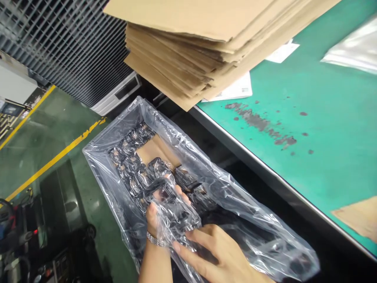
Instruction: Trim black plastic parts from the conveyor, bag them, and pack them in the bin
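Note:
My left hand [154, 214], with a metal link bracelet on the wrist, grips a black part wrapped in clear plastic [173, 208] from below and behind. My right hand [213, 251] lies against the same bundle from the lower right, its fingers spread over the film. The bundle is held low inside a box lined with a clear plastic bag [118, 165]. Several similar wrapped black parts [131, 161] lie packed in the liner around a brown cardboard piece [156, 151]. My hands and the film hide the bundle's exact shape.
A tall stack of cardboard sheets [179, 55] overhangs a green workbench [297, 165] with a metal edge and dark stains. Papers [235, 88] lie under the stack. A metal grille [64, 47] stands at the back left, above a green floor [47, 153] with yellow lines.

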The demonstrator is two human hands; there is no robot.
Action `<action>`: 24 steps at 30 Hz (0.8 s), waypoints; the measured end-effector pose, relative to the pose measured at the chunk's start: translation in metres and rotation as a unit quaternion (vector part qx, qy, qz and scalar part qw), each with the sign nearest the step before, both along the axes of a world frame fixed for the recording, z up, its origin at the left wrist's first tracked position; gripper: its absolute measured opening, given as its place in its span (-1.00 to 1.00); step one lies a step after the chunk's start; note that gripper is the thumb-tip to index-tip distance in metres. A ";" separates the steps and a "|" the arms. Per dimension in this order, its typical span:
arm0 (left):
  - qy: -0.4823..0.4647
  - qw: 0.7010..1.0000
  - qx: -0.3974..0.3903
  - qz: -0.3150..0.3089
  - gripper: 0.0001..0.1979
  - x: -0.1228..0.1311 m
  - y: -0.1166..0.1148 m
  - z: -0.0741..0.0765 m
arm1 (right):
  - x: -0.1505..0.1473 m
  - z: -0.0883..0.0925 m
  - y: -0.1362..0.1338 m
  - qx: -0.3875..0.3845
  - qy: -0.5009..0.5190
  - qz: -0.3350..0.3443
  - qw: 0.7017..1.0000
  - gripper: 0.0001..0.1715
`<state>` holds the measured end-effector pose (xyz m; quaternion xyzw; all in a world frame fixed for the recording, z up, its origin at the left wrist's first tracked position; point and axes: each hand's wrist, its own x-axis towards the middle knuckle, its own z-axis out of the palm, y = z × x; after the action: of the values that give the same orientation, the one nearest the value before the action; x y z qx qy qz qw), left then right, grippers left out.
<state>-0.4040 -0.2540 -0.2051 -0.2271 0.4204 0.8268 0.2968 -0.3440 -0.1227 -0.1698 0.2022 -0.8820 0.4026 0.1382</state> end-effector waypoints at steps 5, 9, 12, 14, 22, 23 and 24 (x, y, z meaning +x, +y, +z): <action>0.026 0.999 -0.002 -0.022 -0.36 -0.005 0.004 0.005 | 0.005 -0.003 -0.005 -0.128 -0.046 -0.047 0.990 -0.67; 0.096 0.994 -0.008 -0.058 -0.21 -0.009 -0.005 0.007 | -0.005 0.001 -0.006 -0.340 -0.288 -0.179 0.877 -0.76; 0.181 0.971 -0.082 -0.137 -0.15 -0.013 -0.014 0.014 | -0.018 -0.001 -0.011 -0.457 -0.472 -0.247 0.712 -0.64; 0.236 0.934 -0.154 -0.221 -0.18 -0.015 -0.016 0.021 | -0.025 -0.006 -0.018 -0.513 -0.512 -0.261 0.637 -0.62; 0.351 0.781 -0.421 -0.299 -0.05 -0.013 -0.007 0.018 | -0.034 -0.026 -0.028 -0.642 -0.507 -0.179 0.547 -0.83; 0.343 0.767 -0.457 -0.291 -0.07 -0.012 -0.007 0.013 | -0.033 -0.030 -0.027 -0.657 -0.501 -0.162 0.539 -0.80; 0.331 0.753 -0.492 -0.285 -0.10 -0.010 -0.008 0.008 | -0.032 -0.035 -0.027 -0.666 -0.493 -0.146 0.540 -0.75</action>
<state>-0.4145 -0.2621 -0.1967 0.0763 0.8862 0.4065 0.2086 -0.3757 -0.1496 -0.2045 -0.3097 -0.3059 0.8847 -0.1668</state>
